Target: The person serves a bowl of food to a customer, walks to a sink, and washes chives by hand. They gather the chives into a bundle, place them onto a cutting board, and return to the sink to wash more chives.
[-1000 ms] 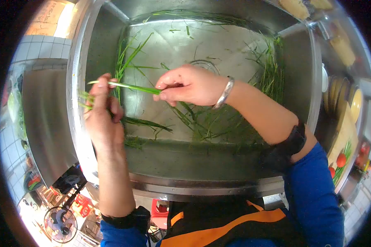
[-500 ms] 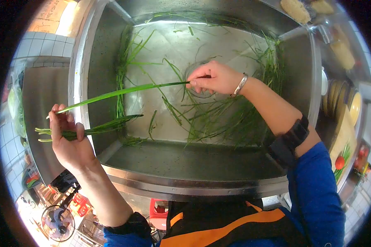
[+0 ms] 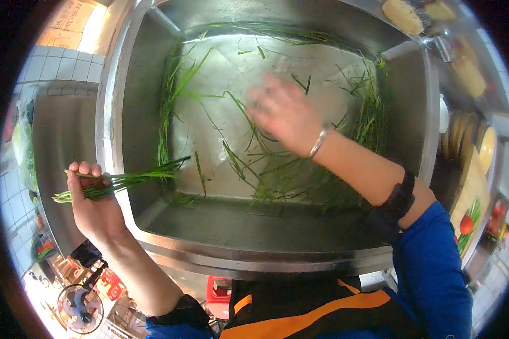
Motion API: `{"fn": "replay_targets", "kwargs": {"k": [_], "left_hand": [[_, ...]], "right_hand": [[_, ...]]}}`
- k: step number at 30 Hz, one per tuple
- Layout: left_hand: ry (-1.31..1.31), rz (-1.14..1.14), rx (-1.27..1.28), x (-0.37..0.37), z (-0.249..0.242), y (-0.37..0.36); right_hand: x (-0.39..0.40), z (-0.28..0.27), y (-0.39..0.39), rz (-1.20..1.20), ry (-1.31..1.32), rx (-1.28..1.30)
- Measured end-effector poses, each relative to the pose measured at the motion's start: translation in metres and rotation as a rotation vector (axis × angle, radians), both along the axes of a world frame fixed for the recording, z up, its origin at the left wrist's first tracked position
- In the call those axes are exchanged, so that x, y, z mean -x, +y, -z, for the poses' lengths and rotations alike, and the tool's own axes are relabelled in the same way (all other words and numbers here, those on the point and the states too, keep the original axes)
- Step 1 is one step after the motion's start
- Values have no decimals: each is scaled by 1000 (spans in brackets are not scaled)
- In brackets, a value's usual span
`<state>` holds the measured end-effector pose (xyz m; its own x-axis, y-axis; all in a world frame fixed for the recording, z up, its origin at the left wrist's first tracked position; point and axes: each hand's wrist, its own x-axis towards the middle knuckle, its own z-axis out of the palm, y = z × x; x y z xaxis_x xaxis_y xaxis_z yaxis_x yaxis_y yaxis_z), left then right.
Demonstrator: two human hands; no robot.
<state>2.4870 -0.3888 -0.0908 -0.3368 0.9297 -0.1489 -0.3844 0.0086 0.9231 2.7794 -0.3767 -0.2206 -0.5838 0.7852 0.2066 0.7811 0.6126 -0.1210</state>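
At the left rim of the sink, my left hand (image 3: pixel 99 214) is closed around a small bunch of garlic chives (image 3: pixel 138 179). Their pale ends stick out to the left and the dark green tips reach over the basin. My right hand (image 3: pixel 288 116) is over the middle of the sink, blurred by motion, its fingers stretched out with nothing visible in them. A short dark green piece of chive (image 3: pixel 302 83) is just right of those fingers. Loose chives (image 3: pixel 373 107) lie in shallow water along the sink's sides and below my right hand.
The metal sink (image 3: pixel 110 113) has high walls all round. To the right are a cutting board (image 3: pixel 470 175), a tomato (image 3: pixel 466 225) and stacked yellowish dishes (image 3: pixel 488 148). A tap (image 3: pixel 444 48) stands at the upper right. A fan (image 3: pixel 80 308) shows at the lower left.
The long chive stretched between both hands now lies along the bunch in my left hand. My right hand has let go of its tip, and its fingers have opened. A short dark piece has appeared nearby.
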Motion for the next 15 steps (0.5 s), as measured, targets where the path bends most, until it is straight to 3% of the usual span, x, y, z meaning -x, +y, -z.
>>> {"fn": "replay_targets", "kwargs": {"k": [3,4,5,6,8,9,11,15], "left_hand": [[-40,-131,26,-16,-3,2],[-100,-26,-17,-7,-1,1],[-162,82,-61,-2,1,2],[-135,-61,12,-15,-8,4],[-128,-5,2,-8,-6,1],[-136,24,-3,-6,-5,0],[-130,-10,30,-9,-2,-3],[-106,-102,147,-16,5,-7]], "right_hand": [[13,22,-11,-594,0,84],[11,25,-5,-586,-11,73],[7,27,4,-519,-213,250],[2,29,14,-442,-410,429],[-19,30,43,125,-311,555],[-26,28,48,125,-313,552],[-36,26,49,362,-231,554],[-56,-4,60,323,-129,774]]}}
